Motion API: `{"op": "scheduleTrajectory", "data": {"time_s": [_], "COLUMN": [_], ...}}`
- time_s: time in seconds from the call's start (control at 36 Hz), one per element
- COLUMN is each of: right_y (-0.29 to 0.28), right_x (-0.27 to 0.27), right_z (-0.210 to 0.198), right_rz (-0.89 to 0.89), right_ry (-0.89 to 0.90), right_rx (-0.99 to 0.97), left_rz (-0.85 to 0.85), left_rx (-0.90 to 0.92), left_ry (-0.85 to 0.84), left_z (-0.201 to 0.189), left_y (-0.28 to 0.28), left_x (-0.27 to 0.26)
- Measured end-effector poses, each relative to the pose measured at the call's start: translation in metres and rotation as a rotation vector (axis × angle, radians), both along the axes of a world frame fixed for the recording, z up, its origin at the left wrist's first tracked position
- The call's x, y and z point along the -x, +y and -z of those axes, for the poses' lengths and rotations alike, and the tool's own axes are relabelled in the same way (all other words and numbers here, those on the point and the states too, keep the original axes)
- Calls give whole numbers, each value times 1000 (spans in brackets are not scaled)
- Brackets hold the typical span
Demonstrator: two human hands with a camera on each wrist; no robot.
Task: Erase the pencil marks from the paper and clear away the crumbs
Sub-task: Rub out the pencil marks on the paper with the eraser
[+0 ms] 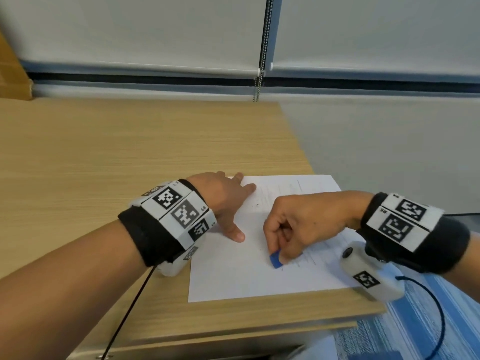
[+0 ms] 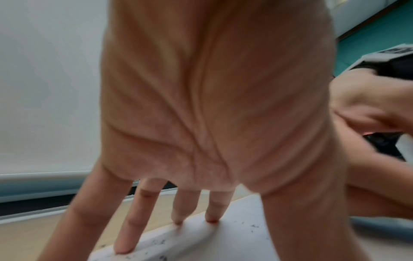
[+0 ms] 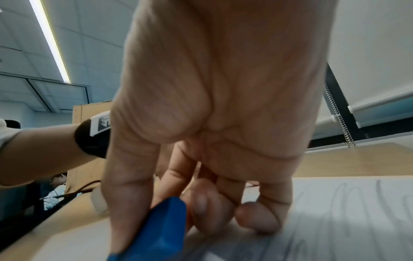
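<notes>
A white sheet of paper [image 1: 233, 271] lies near the right front corner of the wooden desk [image 1: 130, 152]. Faint pencil marks [image 1: 309, 261] run along its right side, seen close in the right wrist view as grey scribbles [image 3: 348, 208]. My right hand [image 1: 293, 229] pinches a blue eraser [image 1: 275, 259] between thumb and fingers, its lower end on the paper. The eraser [image 3: 161, 233] fills the bottom of the right wrist view. My left hand [image 1: 223, 201] lies flat with spread fingers [image 2: 214, 210] pressing the paper's left edge. Dark eraser crumbs [image 2: 253, 226] dot the sheet [image 2: 234, 238].
The desk's right edge [image 1: 298, 141] drops to a grey floor and its front edge [image 1: 259, 313] is close below the paper. Roller blinds with a bead chain [image 1: 262, 61] hang behind. A black cable [image 1: 439, 320] loops from my right wrist camera.
</notes>
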State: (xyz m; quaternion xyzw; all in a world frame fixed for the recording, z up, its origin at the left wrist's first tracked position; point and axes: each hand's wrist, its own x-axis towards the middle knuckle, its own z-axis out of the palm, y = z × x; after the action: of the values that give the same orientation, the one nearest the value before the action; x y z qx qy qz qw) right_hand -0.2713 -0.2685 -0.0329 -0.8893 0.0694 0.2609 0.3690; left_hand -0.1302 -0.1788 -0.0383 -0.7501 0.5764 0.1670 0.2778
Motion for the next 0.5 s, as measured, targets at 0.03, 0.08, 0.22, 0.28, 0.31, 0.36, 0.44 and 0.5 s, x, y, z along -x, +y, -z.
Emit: {"op": "scheduleTrajectory", "data": {"time_s": [0.03,0.08,0.22,0.28,0.31,0.36,0.44,0.5], "right_y": [-1,-4,-5,-4,-4,-3,-2,-1], "right_x": [-2,-5,2,5,5,6,8,10], "right_z": [-1,1,8,9,9,9,10,8], "right_rz": [11,97,180,187,191,198,196,146], "right_ry": [-11,-93,-179,-194,-202,-218,-225,-174], "right_rx": [14,42,47,47,46,46,36,0], "left_rz": [-1,-3,-7,-17,-30,-57,-74,-81], "left_rx": [-2,-1,-13,-21,-29,-51,-63,-58], "left_ry": [-1,-3,22,51,69,90,70,63], "left_z": [0,-1,-7,-7,-6,-1,5,6], "left_y": [0,0,0,2,4,7,8,7], "left_x": [1,2,6,6,6,9,16,19]}}
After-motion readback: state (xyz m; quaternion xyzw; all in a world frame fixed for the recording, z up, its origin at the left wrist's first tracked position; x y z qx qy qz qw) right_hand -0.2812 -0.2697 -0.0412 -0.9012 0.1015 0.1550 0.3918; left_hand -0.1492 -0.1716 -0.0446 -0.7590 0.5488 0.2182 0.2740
